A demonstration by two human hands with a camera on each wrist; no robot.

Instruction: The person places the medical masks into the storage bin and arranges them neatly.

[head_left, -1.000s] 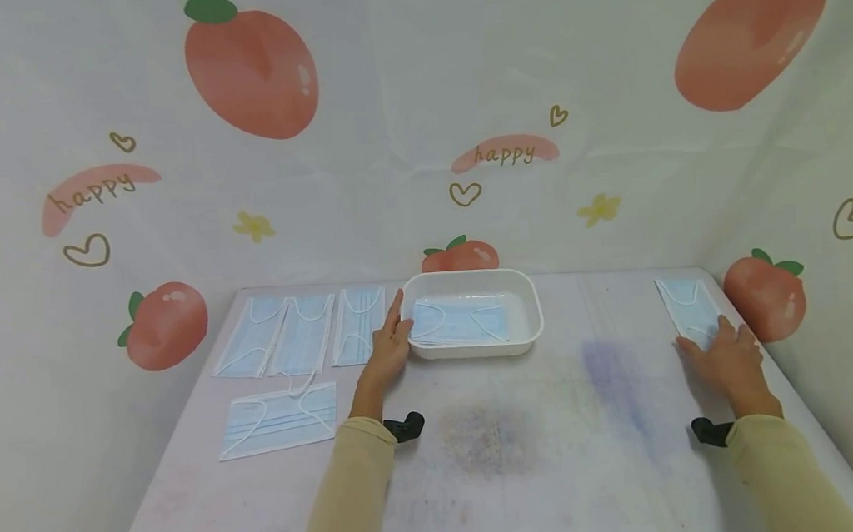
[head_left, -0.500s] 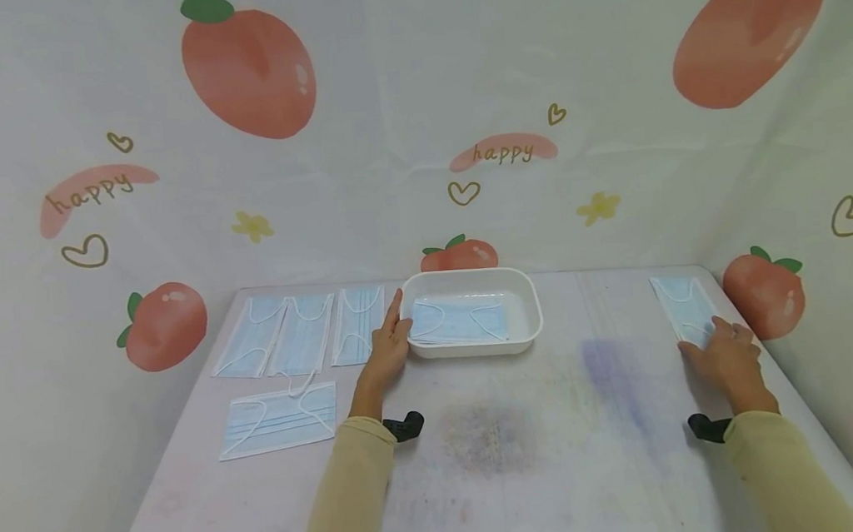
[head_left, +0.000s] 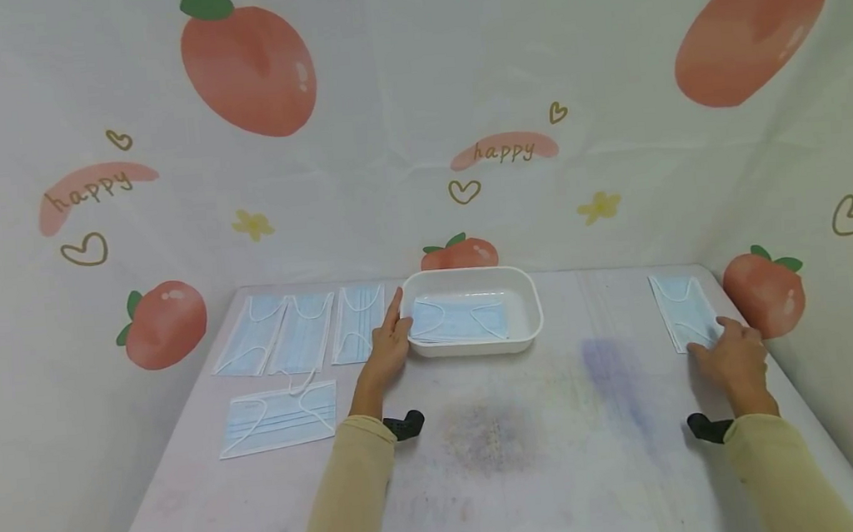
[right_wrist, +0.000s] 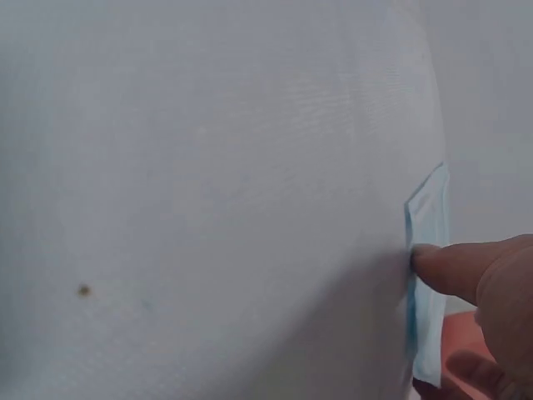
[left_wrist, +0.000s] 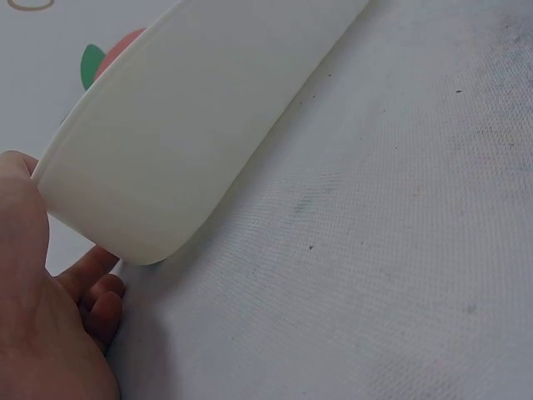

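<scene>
My left hand [head_left: 388, 348] holds the left side of a white plastic tray [head_left: 531, 308], thumb at its rim. In the left wrist view, the tray wall [left_wrist: 175, 125] rises beside that hand, with several fingers curled low outside it. A small stack of blue face masks [head_left: 468, 319] lies inside the tray. At the far right, my right hand [head_left: 735, 359] grips the near end of a single blue face mask [head_left: 685, 308]. The right wrist view has the thumb [right_wrist: 454, 267] on this mask and other fingers at its opposite edge, partly hidden.
Three face masks stand side by side at the back left, the middle one [head_left: 302, 334] among them. Another mask [head_left: 281, 419] lies crosswise in front of them. A printed cloth backdrop [head_left: 386, 135] borders the stained white table [head_left: 548, 473].
The right-hand mask has shifted slightly left, and more of its near end shows. My right thumb has moved slightly right. The left hand and tray hold their place.
</scene>
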